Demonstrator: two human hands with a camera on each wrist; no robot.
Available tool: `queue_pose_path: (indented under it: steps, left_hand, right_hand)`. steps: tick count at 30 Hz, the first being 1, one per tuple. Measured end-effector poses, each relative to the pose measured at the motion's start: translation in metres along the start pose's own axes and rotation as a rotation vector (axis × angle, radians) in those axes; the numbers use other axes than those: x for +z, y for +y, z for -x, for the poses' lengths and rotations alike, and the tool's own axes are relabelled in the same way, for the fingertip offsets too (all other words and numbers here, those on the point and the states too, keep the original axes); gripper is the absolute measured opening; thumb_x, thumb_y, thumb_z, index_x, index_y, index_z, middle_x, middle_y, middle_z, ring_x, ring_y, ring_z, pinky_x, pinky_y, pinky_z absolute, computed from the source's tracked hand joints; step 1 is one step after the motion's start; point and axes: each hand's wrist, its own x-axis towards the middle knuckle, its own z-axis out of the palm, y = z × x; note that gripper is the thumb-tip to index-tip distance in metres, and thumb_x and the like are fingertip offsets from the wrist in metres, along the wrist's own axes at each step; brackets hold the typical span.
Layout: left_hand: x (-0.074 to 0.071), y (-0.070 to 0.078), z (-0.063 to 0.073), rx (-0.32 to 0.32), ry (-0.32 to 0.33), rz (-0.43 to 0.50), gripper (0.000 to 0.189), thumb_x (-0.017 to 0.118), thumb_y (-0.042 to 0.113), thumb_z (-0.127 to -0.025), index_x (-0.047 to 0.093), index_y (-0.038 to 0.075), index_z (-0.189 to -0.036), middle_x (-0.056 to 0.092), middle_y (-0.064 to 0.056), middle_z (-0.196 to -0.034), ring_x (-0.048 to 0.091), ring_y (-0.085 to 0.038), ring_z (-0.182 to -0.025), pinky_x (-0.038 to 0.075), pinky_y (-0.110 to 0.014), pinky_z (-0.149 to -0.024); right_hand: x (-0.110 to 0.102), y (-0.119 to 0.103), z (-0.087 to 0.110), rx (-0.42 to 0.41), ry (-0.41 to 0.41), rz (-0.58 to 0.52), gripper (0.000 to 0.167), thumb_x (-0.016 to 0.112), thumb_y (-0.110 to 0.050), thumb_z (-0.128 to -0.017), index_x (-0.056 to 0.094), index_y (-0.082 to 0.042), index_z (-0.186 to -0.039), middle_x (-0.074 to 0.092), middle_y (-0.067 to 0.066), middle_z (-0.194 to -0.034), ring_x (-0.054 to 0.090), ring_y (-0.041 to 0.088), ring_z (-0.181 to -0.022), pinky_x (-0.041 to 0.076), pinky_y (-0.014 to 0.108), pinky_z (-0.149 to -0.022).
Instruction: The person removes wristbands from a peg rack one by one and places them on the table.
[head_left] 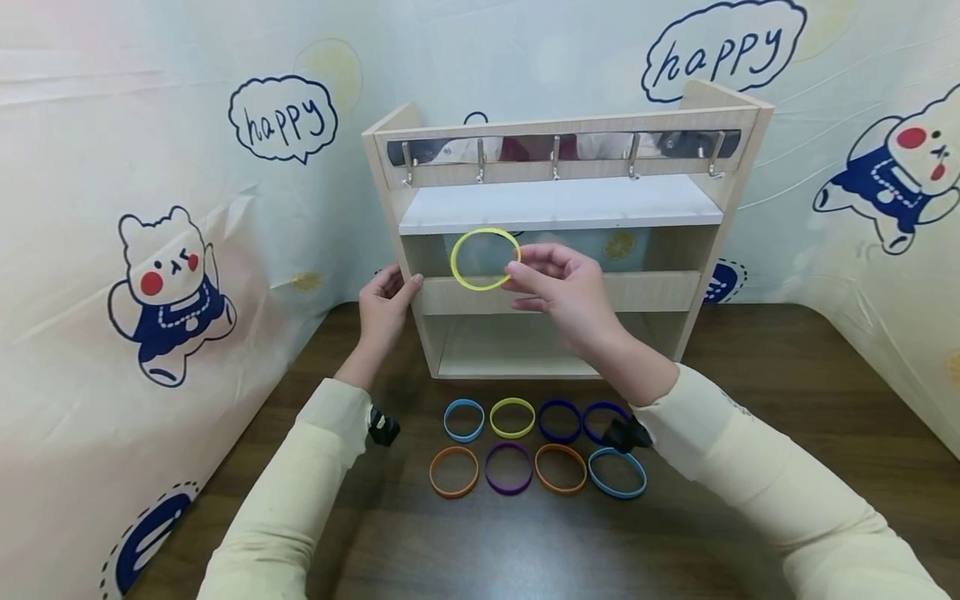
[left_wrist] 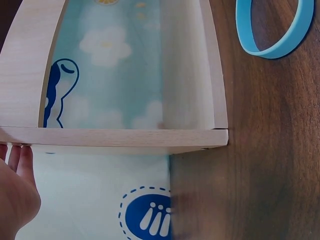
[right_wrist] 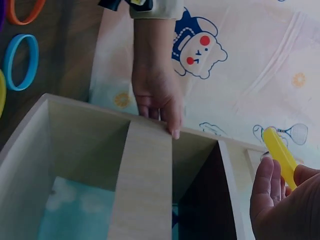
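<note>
My right hand (head_left: 562, 287) pinches a yellow silicone wristband (head_left: 454, 265) between thumb and fingers. It holds the band up in front of a pale wooden shelf (head_left: 562, 293), just below the white upper board; the right wrist view shows the yellow wristband (right_wrist: 278, 152) edge-on. With its thumb at the front edge and fingers along the outside, my left hand (head_left: 384, 312) grips the shelf's left side panel (head_left: 427, 337). The left wrist view catches only part of that left hand (left_wrist: 19, 187) against the panel. Several metal hooks (head_left: 556, 158) line the shelf's top rail, with no bands on them.
On the brown table (head_left: 480, 550), before the shelf, wristbands lie in two rows: light blue (head_left: 447, 425), yellow (head_left: 493, 423) and dark blue ones behind, orange (head_left: 432, 479), purple (head_left: 489, 477) and light blue (head_left: 618, 495) ones in front. Printed cloth (head_left: 180, 125) hangs behind and beside.
</note>
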Motion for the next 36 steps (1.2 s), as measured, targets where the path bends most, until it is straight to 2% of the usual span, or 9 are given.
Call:
queue_pose_path:
  steps: [2, 8, 12, 25, 31, 36]
  left_hand:
    - [0.000, 0.009, 0.003, -0.016, -0.009, -0.007, 0.041, 0.070, 0.015, -0.090, 0.062, -0.002, -0.126, 0.064, -0.019, -0.120, 0.062, -0.020, -0.101, 0.051, -0.030, -0.086]
    - [0.000, 0.016, 0.005, -0.027, -0.011, -0.010, 0.041, 0.069, 0.013, -0.091, 0.060, -0.003, -0.127, 0.063, -0.021, -0.121, 0.061, -0.019, -0.102, 0.051, -0.030, -0.086]
    - [-0.001, 0.015, 0.005, -0.025, -0.006, -0.009, 0.040, 0.069, 0.013, -0.091, 0.061, -0.003, -0.127, 0.064, -0.019, -0.120, 0.061, -0.018, -0.101, 0.051, -0.029, -0.086]
    - [0.001, 0.014, 0.004, 0.007, -0.019, 0.007, 0.039, 0.069, 0.011, -0.090, 0.062, -0.004, -0.125, 0.064, -0.020, -0.119, 0.063, -0.018, -0.099, 0.052, -0.028, -0.083]
    - [0.000, 0.013, 0.005, 0.017, -0.027, 0.012, 0.039, 0.069, 0.010, -0.090, 0.061, -0.006, -0.125, 0.064, -0.023, -0.118, 0.062, -0.016, -0.096, 0.052, -0.026, -0.080]
    - [-0.002, 0.014, 0.005, 0.009, -0.027, -0.003, 0.040, 0.069, 0.012, -0.091, 0.061, -0.004, -0.126, 0.064, -0.020, -0.119, 0.062, -0.017, -0.099, 0.052, -0.028, -0.083]
  right_hand:
    - [-0.007, 0.002, 0.005, 0.006, -0.004, 0.014, 0.022, 0.067, -0.009, -0.092, 0.062, 0.000, -0.111, 0.067, 0.016, -0.102, 0.069, 0.023, -0.088, 0.056, 0.036, -0.073]
    - [-0.030, 0.011, 0.017, 0.051, -0.009, 0.077, 0.023, 0.066, -0.009, -0.093, 0.060, 0.001, -0.113, 0.069, 0.009, -0.098, 0.069, 0.021, -0.087, 0.056, 0.037, -0.073]
    - [-0.046, 0.017, 0.024, 0.082, -0.002, 0.095, 0.024, 0.067, -0.011, -0.093, 0.060, 0.000, -0.113, 0.068, 0.012, -0.101, 0.069, 0.019, -0.087, 0.056, 0.037, -0.074]
    - [-0.097, 0.022, 0.048, 0.165, 0.019, 0.121, 0.032, 0.069, -0.014, -0.092, 0.058, 0.001, -0.118, 0.071, 0.004, -0.097, 0.069, 0.018, -0.090, 0.055, 0.033, -0.075]
    - [-0.113, 0.028, 0.061, 0.176, 0.034, 0.081, 0.026, 0.069, -0.012, -0.091, 0.061, -0.004, -0.114, 0.072, 0.004, -0.096, 0.070, 0.016, -0.086, 0.056, 0.032, -0.074]
    - [-0.128, 0.036, 0.070, 0.163, 0.025, 0.074, 0.019, 0.068, -0.008, -0.092, 0.065, -0.009, -0.111, 0.072, 0.004, -0.096, 0.070, 0.016, -0.085, 0.056, 0.032, -0.072]
